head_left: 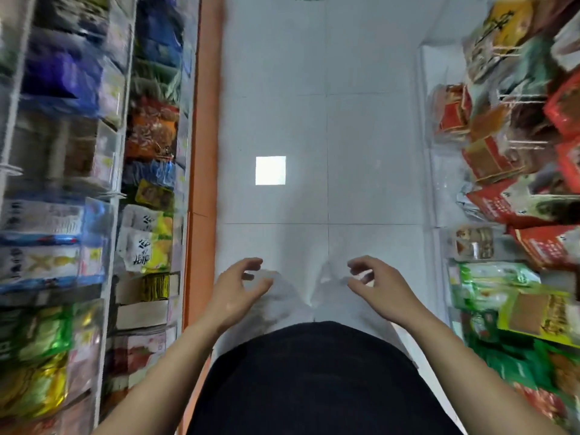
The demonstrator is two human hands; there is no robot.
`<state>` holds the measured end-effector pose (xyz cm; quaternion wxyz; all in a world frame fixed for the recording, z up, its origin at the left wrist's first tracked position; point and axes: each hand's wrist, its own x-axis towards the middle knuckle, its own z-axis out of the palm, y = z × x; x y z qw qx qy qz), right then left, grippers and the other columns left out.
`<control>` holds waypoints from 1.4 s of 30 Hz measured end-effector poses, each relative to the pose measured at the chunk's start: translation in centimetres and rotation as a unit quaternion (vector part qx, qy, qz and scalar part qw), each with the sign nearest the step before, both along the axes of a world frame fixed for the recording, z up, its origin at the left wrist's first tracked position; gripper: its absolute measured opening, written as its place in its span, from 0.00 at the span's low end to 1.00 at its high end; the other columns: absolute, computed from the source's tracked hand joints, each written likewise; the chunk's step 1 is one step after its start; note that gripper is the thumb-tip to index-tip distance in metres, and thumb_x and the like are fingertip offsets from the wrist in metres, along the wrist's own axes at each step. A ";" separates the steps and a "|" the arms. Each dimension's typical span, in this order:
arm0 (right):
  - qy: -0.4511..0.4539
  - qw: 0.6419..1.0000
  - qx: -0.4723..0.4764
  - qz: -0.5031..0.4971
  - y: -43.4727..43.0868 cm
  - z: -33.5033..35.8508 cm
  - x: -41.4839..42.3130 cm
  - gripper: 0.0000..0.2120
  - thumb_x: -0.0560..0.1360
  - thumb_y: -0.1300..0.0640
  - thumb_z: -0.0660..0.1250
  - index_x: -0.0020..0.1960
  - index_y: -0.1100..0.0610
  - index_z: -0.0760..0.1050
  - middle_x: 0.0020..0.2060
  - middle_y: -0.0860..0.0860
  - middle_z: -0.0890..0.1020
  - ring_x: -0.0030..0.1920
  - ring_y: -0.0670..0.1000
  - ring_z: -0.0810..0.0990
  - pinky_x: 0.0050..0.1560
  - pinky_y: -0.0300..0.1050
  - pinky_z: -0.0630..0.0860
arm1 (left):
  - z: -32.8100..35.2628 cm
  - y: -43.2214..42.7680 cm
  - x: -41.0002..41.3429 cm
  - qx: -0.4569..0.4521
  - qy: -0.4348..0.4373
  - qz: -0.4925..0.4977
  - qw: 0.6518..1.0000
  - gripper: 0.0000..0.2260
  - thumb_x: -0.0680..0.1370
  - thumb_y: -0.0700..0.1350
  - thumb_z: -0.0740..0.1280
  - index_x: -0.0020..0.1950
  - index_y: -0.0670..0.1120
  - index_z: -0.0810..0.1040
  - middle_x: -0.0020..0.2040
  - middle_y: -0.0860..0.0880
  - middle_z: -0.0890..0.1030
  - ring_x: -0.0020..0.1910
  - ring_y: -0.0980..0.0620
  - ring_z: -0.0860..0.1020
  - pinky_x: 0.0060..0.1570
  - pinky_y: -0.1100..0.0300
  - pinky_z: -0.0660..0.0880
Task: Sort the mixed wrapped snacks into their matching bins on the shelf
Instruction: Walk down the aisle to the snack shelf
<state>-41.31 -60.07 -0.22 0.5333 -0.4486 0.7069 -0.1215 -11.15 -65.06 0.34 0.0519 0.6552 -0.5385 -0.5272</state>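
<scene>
Wrapped snacks (152, 133) filled the clear bins of the left shelf (120, 171), and more red and green packs (514, 202) crowded the right shelf (439, 158); blur hid their labels. Between the shelves lay white tiled floor (361, 127), with a bright square reflection (270, 170) and an orange strip (204, 120) at the left shelf's foot. Left hand (238, 288) and right hand (375, 284) hung over the floor, fingers loosely curled, holding nothing

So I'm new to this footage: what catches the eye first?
The left hand and right hand, both empty with fingers loosely curled, hover low centre over the white tiled floor. Blurred, colourful wrapped snacks crowd the left shelf and right shelf; a bright square reflection glares mid-floor.
</scene>
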 end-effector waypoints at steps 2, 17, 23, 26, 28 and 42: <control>-0.003 1.000 -0.014 0.017 -5.7 0.6 0.2 0.14 0.73 0.46 0.70 0.58 0.40 0.75 0.51 0.37 0.79 0.46 0.37 0.77 0.45 0.34 0.71 | 0.2 -3.2 0.7 -0.002 -0.006 0.016 1.000 0.21 0.75 0.57 0.72 0.67 0.55 0.74 0.62 0.59 0.78 0.56 0.60 0.77 0.52 0.65 0.73; 0.009 1.000 -0.004 -0.005 -38.8 1.2 0.5 0.11 0.74 0.48 0.70 0.54 0.38 0.75 0.50 0.37 0.80 0.47 0.40 0.78 0.46 0.33 0.72 | -0.7 -39.8 -0.4 -0.011 -0.006 -0.022 1.000 0.23 0.74 0.60 0.69 0.67 0.55 0.74 0.61 0.59 0.78 0.55 0.61 0.77 0.57 0.58 0.76; 0.017 0.999 0.018 -0.035 -49.0 -0.5 -5.5 0.14 0.74 0.47 0.71 0.58 0.41 0.76 0.51 0.39 0.80 0.48 0.34 0.77 0.49 0.34 0.71 | -1.2 -55.5 -8.5 -0.022 -0.008 -0.072 0.997 0.23 0.75 0.60 0.68 0.68 0.56 0.73 0.60 0.61 0.77 0.56 0.62 0.76 0.56 0.60 0.75; 0.019 0.999 0.014 -0.032 -55.8 -1.2 -9.3 0.13 0.74 0.47 0.70 0.58 0.40 0.76 0.51 0.38 0.79 0.48 0.33 0.77 0.49 0.33 0.71 | -1.6 -61.7 -12.0 -0.015 -0.023 -0.085 0.996 0.23 0.75 0.60 0.68 0.69 0.56 0.73 0.61 0.61 0.76 0.57 0.60 0.76 0.57 0.59 0.75; 0.017 1.000 0.005 -0.022 -60.7 -0.9 -11.4 0.12 0.74 0.48 0.70 0.56 0.39 0.75 0.51 0.38 0.79 0.48 0.35 0.77 0.48 0.33 0.70 | -1.2 -65.1 -13.4 -0.013 -0.031 -0.076 0.997 0.22 0.75 0.60 0.68 0.68 0.56 0.73 0.61 0.61 0.76 0.56 0.61 0.77 0.58 0.58 0.76; -0.007 0.999 -0.026 0.033 -97.9 0.8 -13.2 0.10 0.75 0.49 0.71 0.55 0.42 0.76 0.49 0.39 0.80 0.45 0.42 0.79 0.42 0.31 0.71 | -2.7 -88.7 -12.1 0.021 -0.028 0.046 0.998 0.16 0.76 0.54 0.70 0.63 0.57 0.75 0.58 0.62 0.78 0.55 0.61 0.78 0.50 0.67 0.73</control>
